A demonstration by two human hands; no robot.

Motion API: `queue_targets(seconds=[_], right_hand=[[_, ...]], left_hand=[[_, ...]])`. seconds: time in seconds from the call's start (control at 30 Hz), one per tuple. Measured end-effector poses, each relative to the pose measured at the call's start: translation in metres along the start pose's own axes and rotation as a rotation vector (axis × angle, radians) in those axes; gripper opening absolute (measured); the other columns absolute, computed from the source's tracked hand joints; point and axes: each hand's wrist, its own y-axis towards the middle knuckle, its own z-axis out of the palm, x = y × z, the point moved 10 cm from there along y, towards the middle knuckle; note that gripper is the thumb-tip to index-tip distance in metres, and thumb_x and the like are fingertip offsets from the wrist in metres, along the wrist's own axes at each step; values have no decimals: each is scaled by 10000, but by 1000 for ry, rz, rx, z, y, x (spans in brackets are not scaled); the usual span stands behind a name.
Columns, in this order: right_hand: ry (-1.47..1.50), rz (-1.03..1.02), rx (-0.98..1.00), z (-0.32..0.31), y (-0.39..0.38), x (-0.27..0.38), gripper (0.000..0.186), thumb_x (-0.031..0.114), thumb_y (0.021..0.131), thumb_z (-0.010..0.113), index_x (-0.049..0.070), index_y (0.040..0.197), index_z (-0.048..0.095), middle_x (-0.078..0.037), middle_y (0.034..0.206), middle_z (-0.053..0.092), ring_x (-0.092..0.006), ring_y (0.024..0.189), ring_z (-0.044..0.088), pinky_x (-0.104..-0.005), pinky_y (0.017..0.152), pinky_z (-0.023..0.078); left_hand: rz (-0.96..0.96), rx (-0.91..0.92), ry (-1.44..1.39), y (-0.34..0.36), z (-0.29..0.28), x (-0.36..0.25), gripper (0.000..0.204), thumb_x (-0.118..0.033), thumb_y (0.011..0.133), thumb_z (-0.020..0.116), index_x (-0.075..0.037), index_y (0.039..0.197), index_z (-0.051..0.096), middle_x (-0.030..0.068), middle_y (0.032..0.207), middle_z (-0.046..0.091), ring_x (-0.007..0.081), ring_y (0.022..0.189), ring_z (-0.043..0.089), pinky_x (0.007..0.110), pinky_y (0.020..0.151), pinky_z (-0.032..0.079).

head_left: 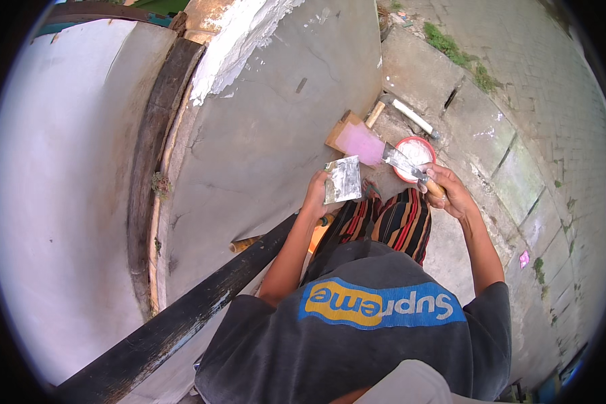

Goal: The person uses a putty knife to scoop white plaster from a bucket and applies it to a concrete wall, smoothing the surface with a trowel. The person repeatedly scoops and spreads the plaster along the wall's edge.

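My left hand (316, 192) is closed on the edge of a flat rectangular plate (343, 180) smeared with white paste. In my right hand (451, 190) is a putty knife (435, 188) with a wooden handle, its metal blade pointing up and left. That blade reaches over the rim of a red bucket (398, 149) containing white paste (416, 152). The blade tip is apart from the plate. White paste also coats part of the grey wall (242, 50) at the upper left.
Beyond the plate lies a brown board (339, 129) with a pink patch. A paint roller (414, 119) rests behind the bucket. A dark pole (188, 313) slants past my left arm. Concrete slabs (512, 182) and paving (518, 40) extend to the right.
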Motion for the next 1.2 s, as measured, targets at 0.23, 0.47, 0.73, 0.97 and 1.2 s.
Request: queue_targets(seconds=[0.23,0.47,0.73,0.97,1.2], right_hand=[[-541,24,-514,-177,-38,-61,330,257,963,479,55,1220,528,-30,785,618,-135,625,568,-291,626,480],[-1103,365,-742,-415,-25,-197,294,232,845,555,145,1112,642,-170,878,674,-316,824,660,-398,765,502],[-1539,405,-583,-546,147,-317,240,178,811,549,106,995,684,-158,905,683,-318,847,668,-420,747,535],[-1687,529,-521,-591,221,-364,184,112,772,572,22,882,688,-193,899,679,-323,847,680,-408,736,545],[-1813,351,-306,-569,237,-372,133,107,741,578,20,774,673,-174,768,670,-313,739,675,-416,653,539]], left_hand=[[-308,180,-179,29,-27,155,445,-150,854,439,5,1271,446,165,1219,566,284,1121,575,442,1008,435],[-484,-70,-284,22,-74,310,359,-159,816,465,-54,1154,525,80,1026,634,237,958,627,400,875,502],[-534,-360,-298,32,-69,401,200,-241,790,516,-92,922,496,29,675,477,160,534,493,285,484,430],[-525,-448,-293,23,-63,406,215,-308,801,512,-118,895,479,14,612,415,130,408,405,253,366,353],[-543,-504,-293,22,-69,406,225,-323,802,506,-122,894,466,24,609,427,136,402,417,258,351,360]])
